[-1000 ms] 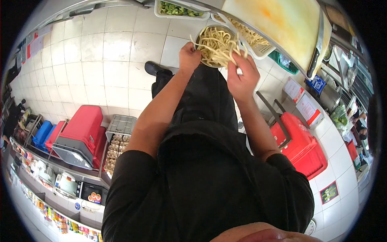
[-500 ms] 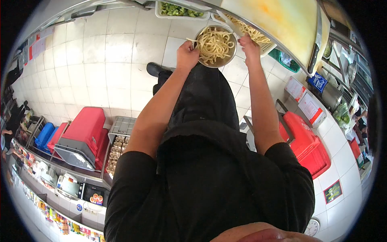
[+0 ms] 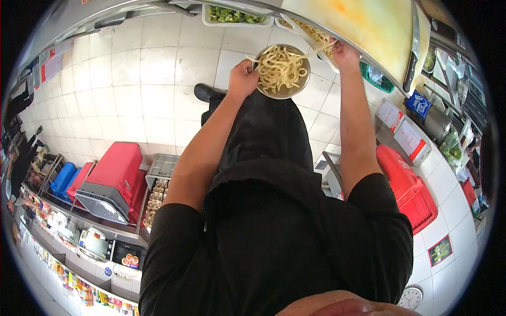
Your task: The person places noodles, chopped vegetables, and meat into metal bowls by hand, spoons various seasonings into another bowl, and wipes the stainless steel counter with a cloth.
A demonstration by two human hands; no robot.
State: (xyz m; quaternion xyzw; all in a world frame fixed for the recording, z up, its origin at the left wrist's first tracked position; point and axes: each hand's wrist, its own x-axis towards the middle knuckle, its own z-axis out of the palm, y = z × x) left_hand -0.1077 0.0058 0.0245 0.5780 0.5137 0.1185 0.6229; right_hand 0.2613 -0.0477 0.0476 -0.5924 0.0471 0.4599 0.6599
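Left grip [image 3: 243,79] clasps one bowl [image 3: 287,94] of noodles [image 3: 280,67]; right grip [image 3: 342,53] pinches strands [image 3: 319,50] at one basket [image 3: 303,35].

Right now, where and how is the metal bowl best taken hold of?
Probably the rim of the metal bowl, from the person's left, where the left grip holds it: its round edge offers a hold, while noodles fill the middle.

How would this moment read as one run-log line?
left hand: gripping metal bowl of noodles | right hand: holding noodle strand, at basket | knife: along cutting board edge
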